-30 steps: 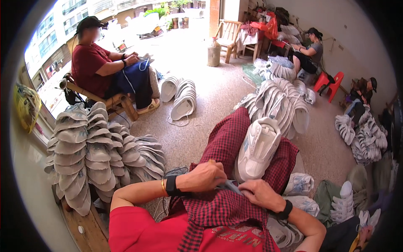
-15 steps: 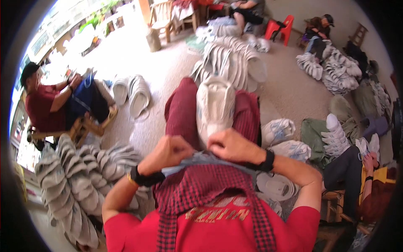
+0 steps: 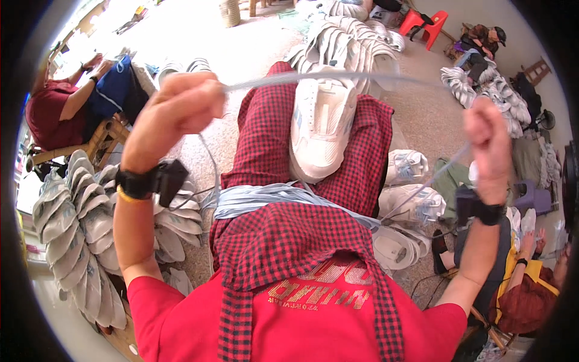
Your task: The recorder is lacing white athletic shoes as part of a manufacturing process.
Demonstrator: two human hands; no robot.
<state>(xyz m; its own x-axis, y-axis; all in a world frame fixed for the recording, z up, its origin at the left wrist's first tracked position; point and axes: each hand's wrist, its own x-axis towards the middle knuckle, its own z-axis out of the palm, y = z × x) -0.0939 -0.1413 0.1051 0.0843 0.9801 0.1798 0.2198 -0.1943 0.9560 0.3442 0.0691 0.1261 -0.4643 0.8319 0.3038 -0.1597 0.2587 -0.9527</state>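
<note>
- The shoe (image 3: 322, 130) sits between the person's knees, toe toward the body; its tongue is exposed and no lace shows across it, so lacing on this one looks not yet begun.
- One pale lace (image 3: 313, 76) is already out, drawn in a long, slightly bowed line between the two raised hands, with the shoe beyond it in this view.
- The left hand (image 3: 187, 105) is curled tight, pinching the lace; a length hangs from it toward the lap.
- The right hand (image 3: 490, 142) is closed too and seems to grip the other part, a tail slanting down from it (motion blur hides exactly how the fingertips pinch).
- A bundle (image 3: 259, 200) of pale blue laces lies across the lap, over the checked apron (image 3: 289, 238), so plenty appears left to use.
- Two shoes (image 3: 412, 204) rest beside the right knee, with bluish strands or trim on top; whether they are finished, I cannot tell.
- Much seems to remain around the person: a stacked pile (image 3: 78, 241) of shoes at the left and rows (image 3: 347, 45) on the floor ahead, though their lacing is too small or hidden to judge.
</note>
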